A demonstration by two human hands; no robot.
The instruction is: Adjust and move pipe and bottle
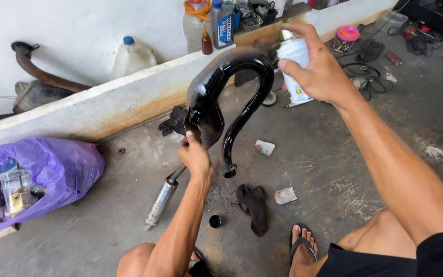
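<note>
My left hand [195, 155] clamps glossy black exhaust pipe [221, 97], frame centre. My right hand [318, 69] wraps white spray can [294, 66], nozzle toward bend. Coat apparently near complete; silver muffler [161, 201] unpainted.

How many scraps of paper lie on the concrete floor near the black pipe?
2. One paper scrap lies just right of the glossy black exhaust pipe; the other scrap lies lower, beside the dark rag. More may be hidden among the clutter at upper right.
</note>
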